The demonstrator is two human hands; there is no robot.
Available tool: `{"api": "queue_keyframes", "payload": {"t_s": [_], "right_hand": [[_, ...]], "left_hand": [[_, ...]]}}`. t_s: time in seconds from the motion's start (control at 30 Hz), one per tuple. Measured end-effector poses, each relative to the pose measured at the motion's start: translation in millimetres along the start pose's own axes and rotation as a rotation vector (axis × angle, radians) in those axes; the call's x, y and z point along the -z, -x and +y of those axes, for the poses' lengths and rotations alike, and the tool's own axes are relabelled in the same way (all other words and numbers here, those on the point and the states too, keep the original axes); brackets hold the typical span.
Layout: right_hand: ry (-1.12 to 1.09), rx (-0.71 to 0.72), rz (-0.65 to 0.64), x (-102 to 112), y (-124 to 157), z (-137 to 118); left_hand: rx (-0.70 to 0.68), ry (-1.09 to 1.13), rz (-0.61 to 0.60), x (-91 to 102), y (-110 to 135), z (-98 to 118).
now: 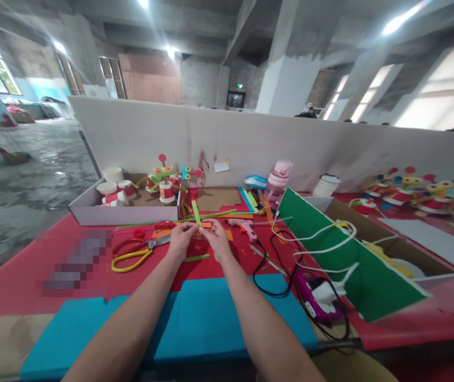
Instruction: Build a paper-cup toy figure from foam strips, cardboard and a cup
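My left hand (182, 240) and my right hand (216, 239) meet above the red table cover, fingertips pinched together. Between them they hold a light green paper strip (195, 212), one end of which sticks up past the fingers. Scissors (131, 260) with yellow and red handles lie left of my left hand, blades pointing toward it. To the right of my right hand rests a pink glue gun (243, 227). Another short green strip (196, 258) lies under my wrists, and orange paper pieces (227, 234) are around the hands.
A shallow box (125, 215) with paper cups and paper-cup figures stands at the back left. Blue sheets (199, 313) cover the front edge. On the right are a green-sided box (330, 249), a purple power strip (316, 300) and tangled cables. Behind rises a white partition (151, 132).
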State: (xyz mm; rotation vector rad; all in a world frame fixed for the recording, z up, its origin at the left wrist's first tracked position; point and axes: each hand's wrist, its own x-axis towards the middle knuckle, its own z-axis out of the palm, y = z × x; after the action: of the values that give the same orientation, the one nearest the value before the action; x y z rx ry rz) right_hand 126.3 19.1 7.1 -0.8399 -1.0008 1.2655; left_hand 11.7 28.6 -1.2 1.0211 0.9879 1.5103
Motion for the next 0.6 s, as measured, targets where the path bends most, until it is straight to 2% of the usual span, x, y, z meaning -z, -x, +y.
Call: {"api": "queue_keyframes", "payload": {"t_s": [0.13,0.27,0.47,0.6], "right_hand": [[0.015,-0.030,0.103,1.8,-5.1,6.4],[0.066,0.000,0.108,3.0,-5.4,6.5],[0.364,0.097,0.132,6.4,-4.9,4.4],[0.580,0.259,0.171,5.3,-0.5,-1.5]], "left_hand": [[-0.021,-0.011,-0.010,-1.1,1.8,1.5],[-0.021,-0.016,-0.010,-1.6,2.5,1.7],[-0.041,-0.059,-0.007,-2.6,3.5,3.0],[-0.051,-0.113,0.012,-3.8,4.8,4.7]]}}
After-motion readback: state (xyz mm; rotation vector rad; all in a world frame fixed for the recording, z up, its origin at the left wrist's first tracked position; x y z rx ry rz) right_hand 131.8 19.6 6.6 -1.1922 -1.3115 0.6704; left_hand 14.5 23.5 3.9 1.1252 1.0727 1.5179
